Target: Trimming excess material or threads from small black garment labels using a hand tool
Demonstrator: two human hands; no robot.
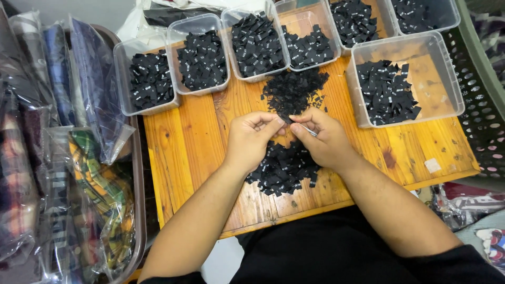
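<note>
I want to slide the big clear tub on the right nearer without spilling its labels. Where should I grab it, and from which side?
Take the clear tub by its near rim, coming from the front edge of the wooden table. That rim looks bare and faces the person. The black labels lie toward its left half, so a low, level pull should probably keep them inside.

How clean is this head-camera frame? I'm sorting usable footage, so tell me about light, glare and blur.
Head view: even, soft light with faint shadows under the left hand and right hand; white glare streaks on the clear plastic garment bags; the wooden board and small black fabric labels are sharp; edges bow slightly from the wide lens.
</note>
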